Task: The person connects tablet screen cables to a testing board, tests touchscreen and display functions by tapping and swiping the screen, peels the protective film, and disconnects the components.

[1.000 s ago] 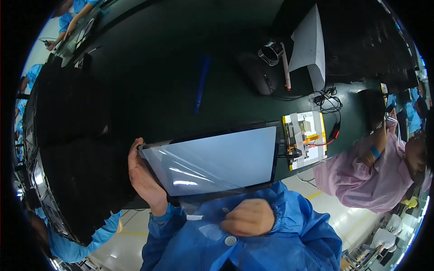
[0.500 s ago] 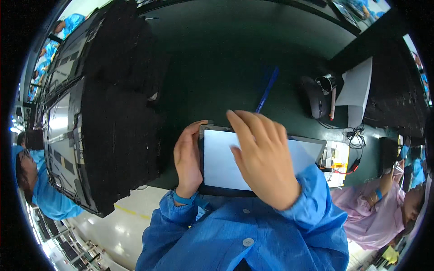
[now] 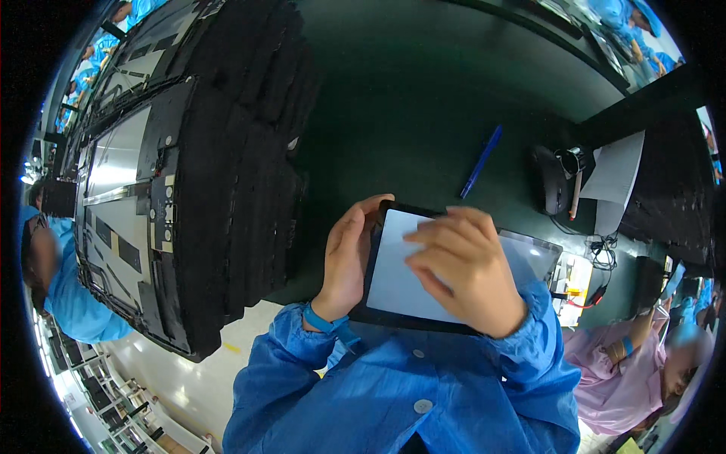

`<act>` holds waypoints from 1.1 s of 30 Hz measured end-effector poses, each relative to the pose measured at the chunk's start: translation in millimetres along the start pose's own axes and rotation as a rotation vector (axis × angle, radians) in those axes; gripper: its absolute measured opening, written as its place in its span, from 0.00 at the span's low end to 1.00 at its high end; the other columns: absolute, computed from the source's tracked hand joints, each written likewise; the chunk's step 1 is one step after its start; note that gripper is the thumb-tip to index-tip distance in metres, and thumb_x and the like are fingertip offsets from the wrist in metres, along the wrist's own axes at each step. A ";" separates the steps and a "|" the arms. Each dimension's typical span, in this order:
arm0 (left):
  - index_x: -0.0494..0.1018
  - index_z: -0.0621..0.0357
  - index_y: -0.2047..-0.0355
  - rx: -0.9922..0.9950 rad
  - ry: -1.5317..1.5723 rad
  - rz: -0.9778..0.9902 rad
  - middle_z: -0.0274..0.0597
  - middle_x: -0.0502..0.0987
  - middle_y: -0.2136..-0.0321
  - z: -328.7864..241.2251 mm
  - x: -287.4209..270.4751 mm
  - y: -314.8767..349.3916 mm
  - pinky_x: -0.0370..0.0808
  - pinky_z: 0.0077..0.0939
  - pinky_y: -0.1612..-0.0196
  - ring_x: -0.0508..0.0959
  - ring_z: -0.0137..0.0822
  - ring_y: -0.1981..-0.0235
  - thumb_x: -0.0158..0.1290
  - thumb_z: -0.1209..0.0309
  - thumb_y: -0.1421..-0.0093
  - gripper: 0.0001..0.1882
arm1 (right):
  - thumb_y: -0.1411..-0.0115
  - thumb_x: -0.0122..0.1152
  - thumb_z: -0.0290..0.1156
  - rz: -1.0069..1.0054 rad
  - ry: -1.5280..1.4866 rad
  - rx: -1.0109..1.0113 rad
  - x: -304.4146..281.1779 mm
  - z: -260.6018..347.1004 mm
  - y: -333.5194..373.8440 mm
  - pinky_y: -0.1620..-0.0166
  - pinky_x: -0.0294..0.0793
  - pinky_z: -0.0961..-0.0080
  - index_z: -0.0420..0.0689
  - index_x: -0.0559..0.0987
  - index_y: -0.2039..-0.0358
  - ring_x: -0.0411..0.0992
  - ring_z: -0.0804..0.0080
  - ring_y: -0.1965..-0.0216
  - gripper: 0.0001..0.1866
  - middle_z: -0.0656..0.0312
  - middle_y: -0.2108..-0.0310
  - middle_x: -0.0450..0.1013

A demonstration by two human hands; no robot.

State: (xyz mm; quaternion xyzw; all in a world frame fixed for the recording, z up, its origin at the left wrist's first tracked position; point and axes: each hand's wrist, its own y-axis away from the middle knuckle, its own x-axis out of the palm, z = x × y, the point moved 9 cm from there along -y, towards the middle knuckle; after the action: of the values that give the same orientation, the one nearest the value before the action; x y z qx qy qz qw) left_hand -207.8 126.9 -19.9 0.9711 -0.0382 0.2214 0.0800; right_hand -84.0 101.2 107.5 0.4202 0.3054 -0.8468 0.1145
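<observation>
A tablet [image 3: 397, 280] with a lit, pale blank screen and a black rim is in front of me at the near edge of the dark green table. My left hand [image 3: 348, 253] closes on its left edge, thumb side toward the upper corner. Over the screen is my right hand [image 3: 473, 265], its fingers bent and apart with nothing visible in them; motion blurs the fingertips slightly. Whether they touch the glass I cannot tell. To the right of that hand, a greyer part of a panel [image 3: 533, 253] shows. Blue cuffs cover both my forearms.
Tall black stacks [image 3: 242, 189] topped with device housings [image 3: 125, 197] stand on the left. Beyond the tablet lies a blue pen [image 3: 482, 161]. At right are a black mouse [image 3: 554, 181], white paper [image 3: 616, 178], cables [image 3: 603, 250] and a pale board [image 3: 577, 280]. A person in pink [image 3: 616, 371] sits at right.
My view has shifted, so the scene sits further right. The right hand's fingers went from stretched to bent over the screen. The tablet is turned slightly clockwise, with my left hand still on its edge.
</observation>
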 end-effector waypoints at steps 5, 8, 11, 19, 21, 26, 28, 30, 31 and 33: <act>0.70 0.63 0.51 -0.055 0.008 0.014 0.43 0.73 0.52 4.3 2.1 0.3 0.62 0.26 0.43 0.71 0.32 0.51 0.36 0.58 0.31 0.22 | 0.56 0.63 0.28 0.261 -0.176 -0.055 7.4 13.4 45.3 0.40 0.60 0.53 0.45 0.76 0.73 0.72 0.69 0.54 0.08 0.64 0.65 0.74; 0.70 0.63 0.51 -0.049 -0.011 0.030 0.43 0.73 0.53 5.1 2.5 -1.4 0.63 0.27 0.44 0.71 0.32 0.51 0.37 0.57 0.31 0.23 | 0.55 0.63 0.27 0.338 -0.235 -0.068 5.5 16.5 69.5 0.39 0.58 0.50 0.44 0.76 0.74 0.73 0.69 0.56 0.07 0.63 0.70 0.74; 0.70 0.62 0.51 -0.032 -0.069 0.015 0.43 0.74 0.54 4.2 0.9 -3.8 0.64 0.27 0.44 0.72 0.33 0.51 0.36 0.56 0.31 0.23 | 0.54 0.62 0.26 0.434 -0.369 -0.056 -0.9 18.4 97.0 0.37 0.52 0.44 0.45 0.77 0.77 0.75 0.68 0.61 0.03 0.66 0.77 0.73; 0.70 0.61 0.50 0.036 -0.143 -0.031 0.43 0.74 0.54 2.5 -2.6 -1.0 0.63 0.25 0.43 0.72 0.34 0.51 0.35 0.56 0.32 0.24 | 0.54 0.59 0.33 -0.092 -0.668 0.187 -85.2 -37.5 125.7 0.37 0.43 0.41 0.50 0.76 0.84 0.74 0.65 0.66 0.05 0.67 0.79 0.76; 0.68 0.59 0.47 0.082 -0.288 0.012 0.46 0.69 0.47 -0.6 -2.4 0.4 0.59 0.31 0.40 0.67 0.39 0.45 0.35 0.55 0.32 0.24 | 0.53 0.58 0.33 -0.204 -0.787 0.214 -91.3 -47.1 132.6 0.38 0.49 0.43 0.49 0.76 0.84 0.73 0.64 0.66 0.06 0.62 0.75 0.78; 0.62 0.53 0.42 0.222 -1.182 0.102 0.48 0.54 0.37 -20.1 -0.8 5.1 0.46 0.48 0.35 0.50 0.51 0.35 0.37 0.50 0.35 0.27 | 0.53 0.60 0.35 -0.178 -0.776 0.277 -82.8 -51.8 130.0 0.40 0.56 0.48 0.46 0.77 0.81 0.70 0.58 0.59 0.07 0.52 0.67 0.76; 0.62 0.52 0.41 0.248 -1.363 0.041 0.47 0.55 0.37 -29.0 -5.7 2.2 0.44 0.50 0.34 0.49 0.51 0.35 0.37 0.50 0.35 0.28 | 0.52 0.60 0.34 -0.262 -0.784 0.358 -80.8 -56.8 128.0 0.41 0.57 0.52 0.44 0.78 0.79 0.68 0.56 0.54 0.07 0.45 0.57 0.71; 0.62 0.51 0.41 0.236 -1.315 0.023 0.48 0.58 0.39 -37.9 -7.4 2.7 0.43 0.49 0.34 0.51 0.51 0.35 0.38 0.51 0.35 0.27 | 0.51 0.60 0.32 -0.221 -0.807 0.309 -78.6 -57.8 125.9 0.43 0.59 0.56 0.43 0.78 0.78 0.66 0.55 0.51 0.07 0.42 0.51 0.64; 0.63 0.51 0.42 0.246 -1.229 0.073 0.48 0.60 0.40 -46.0 -0.2 4.3 0.42 0.48 0.33 0.53 0.50 0.36 0.40 0.52 0.35 0.26 | 0.51 0.60 0.33 -0.203 -0.825 0.331 -76.1 -58.3 124.8 0.44 0.60 0.57 0.42 0.78 0.78 0.66 0.55 0.52 0.07 0.42 0.50 0.63; 0.66 0.51 0.44 0.281 -1.075 0.160 0.48 0.67 0.46 -59.6 17.2 9.6 0.49 0.44 0.35 0.61 0.47 0.39 0.42 0.57 0.35 0.23 | 0.51 0.61 0.32 -0.167 -0.847 0.348 -74.2 -56.6 121.7 0.46 0.62 0.61 0.41 0.77 0.77 0.66 0.57 0.53 0.07 0.44 0.49 0.62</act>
State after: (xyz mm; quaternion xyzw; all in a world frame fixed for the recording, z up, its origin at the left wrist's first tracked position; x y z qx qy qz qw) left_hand -218.7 127.0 41.8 0.9428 -0.1174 -0.2963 -0.0981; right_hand 53.2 35.5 88.2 0.0243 0.1181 -0.9888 0.0885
